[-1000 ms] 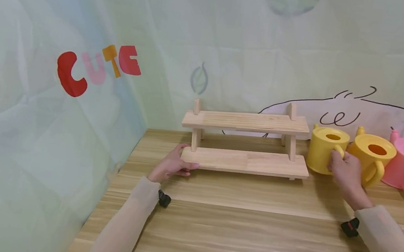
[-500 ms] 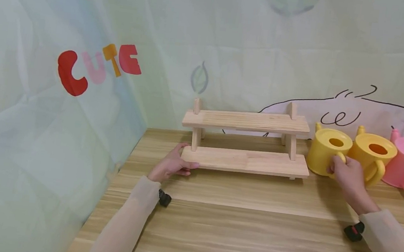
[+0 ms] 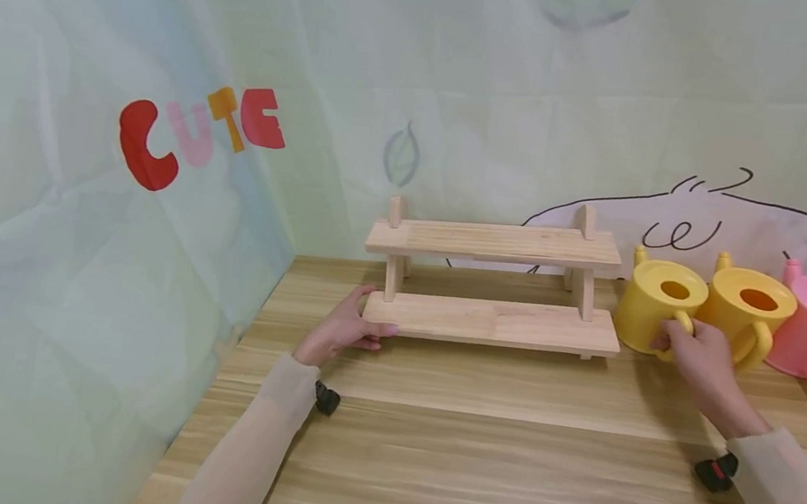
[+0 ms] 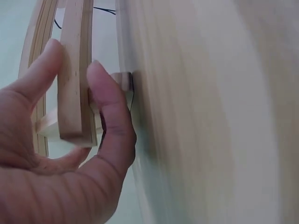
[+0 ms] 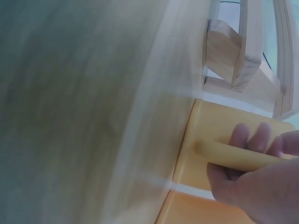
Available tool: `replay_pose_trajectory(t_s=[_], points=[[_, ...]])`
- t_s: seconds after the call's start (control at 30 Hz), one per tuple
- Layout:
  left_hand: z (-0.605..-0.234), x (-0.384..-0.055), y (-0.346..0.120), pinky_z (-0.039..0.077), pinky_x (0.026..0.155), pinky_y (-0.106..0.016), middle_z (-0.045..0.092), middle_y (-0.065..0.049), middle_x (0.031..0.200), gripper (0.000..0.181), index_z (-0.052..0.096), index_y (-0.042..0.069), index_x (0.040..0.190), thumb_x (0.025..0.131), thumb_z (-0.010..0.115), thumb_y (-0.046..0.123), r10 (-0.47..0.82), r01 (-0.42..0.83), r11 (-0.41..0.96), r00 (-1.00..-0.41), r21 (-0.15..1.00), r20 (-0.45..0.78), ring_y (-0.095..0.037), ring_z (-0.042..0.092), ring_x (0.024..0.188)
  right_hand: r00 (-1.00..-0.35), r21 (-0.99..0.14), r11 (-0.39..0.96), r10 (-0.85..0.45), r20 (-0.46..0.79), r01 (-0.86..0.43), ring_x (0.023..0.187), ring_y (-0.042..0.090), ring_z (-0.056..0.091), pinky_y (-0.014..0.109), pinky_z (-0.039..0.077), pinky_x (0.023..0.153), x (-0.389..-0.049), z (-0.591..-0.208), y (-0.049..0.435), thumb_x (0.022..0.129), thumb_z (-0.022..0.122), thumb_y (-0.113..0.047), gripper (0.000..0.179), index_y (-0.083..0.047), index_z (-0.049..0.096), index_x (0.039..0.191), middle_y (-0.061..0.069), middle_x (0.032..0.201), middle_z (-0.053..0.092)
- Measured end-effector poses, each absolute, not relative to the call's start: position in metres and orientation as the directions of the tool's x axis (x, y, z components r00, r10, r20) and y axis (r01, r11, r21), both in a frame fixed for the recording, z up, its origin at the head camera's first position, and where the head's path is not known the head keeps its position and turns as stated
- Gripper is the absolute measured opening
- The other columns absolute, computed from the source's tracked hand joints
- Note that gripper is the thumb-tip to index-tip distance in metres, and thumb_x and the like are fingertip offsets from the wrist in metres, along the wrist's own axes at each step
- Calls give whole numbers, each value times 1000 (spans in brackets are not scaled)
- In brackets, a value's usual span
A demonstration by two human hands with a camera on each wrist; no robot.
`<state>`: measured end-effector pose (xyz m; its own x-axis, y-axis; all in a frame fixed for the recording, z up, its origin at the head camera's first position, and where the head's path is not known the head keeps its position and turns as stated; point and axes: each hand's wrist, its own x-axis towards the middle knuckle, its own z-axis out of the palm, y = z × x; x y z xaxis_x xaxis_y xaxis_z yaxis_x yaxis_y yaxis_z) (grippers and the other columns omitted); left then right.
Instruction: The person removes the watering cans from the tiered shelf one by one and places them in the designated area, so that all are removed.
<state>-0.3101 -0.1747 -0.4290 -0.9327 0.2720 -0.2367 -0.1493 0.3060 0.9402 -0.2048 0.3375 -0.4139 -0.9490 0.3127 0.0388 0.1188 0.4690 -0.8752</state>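
A two-tier wooden shelf [image 3: 493, 322] stands at the back of the table. My left hand [image 3: 344, 330] grips the left end of its lower board; the left wrist view has that board [image 4: 74, 93] between thumb and curled fingers. Right of the shelf is a light yellow watering can [image 3: 645, 315], its spout towards the wall. My right hand [image 3: 706, 369] holds its handle, and in the right wrist view the fingers wrap around this handle [image 5: 233, 156]. Whether the can's base rests fully on the table, I cannot tell.
A deeper yellow watering can [image 3: 732, 313] stands close on the right of the held one, then a pink watering can [image 3: 805, 335]. Behind everything hangs a printed cloth [image 3: 479, 127]. The wood-grain table [image 3: 498, 465] stretches in front.
The light yellow watering can has shifted slightly right and towards me, its top tipping nearer, with my right hand on its handle. My left hand and the shelf stay put.
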Motion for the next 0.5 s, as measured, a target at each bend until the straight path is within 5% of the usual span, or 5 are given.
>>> replay_pose_trajectory(t_s=[0.17,0.3,0.5], points=[[-427,-302,-181,67,77,-25,63,-26,131,99,17,13,174,100,82,14,263,-118,309,-943,944,-204,-16,75,89,-938,-809,567,341,58,156,78,7,49,22,44,63,-199,-411,335,108,53,-31,39,5,66,114,-7,83,60],[-422,-296,-184,68,91,-32,50,-33,154,95,17,11,174,101,79,15,271,-87,328,-945,941,-182,-33,75,115,-926,-777,603,371,75,179,83,15,51,21,43,62,-193,-410,336,109,54,-34,45,8,61,124,10,98,62],[-415,-288,-188,49,125,-61,34,-26,172,99,21,14,173,98,84,24,267,35,457,-959,889,-99,-48,41,157,-907,-769,614,406,114,178,105,35,55,13,40,64,-183,-406,336,109,51,-32,63,17,44,148,34,130,57]])
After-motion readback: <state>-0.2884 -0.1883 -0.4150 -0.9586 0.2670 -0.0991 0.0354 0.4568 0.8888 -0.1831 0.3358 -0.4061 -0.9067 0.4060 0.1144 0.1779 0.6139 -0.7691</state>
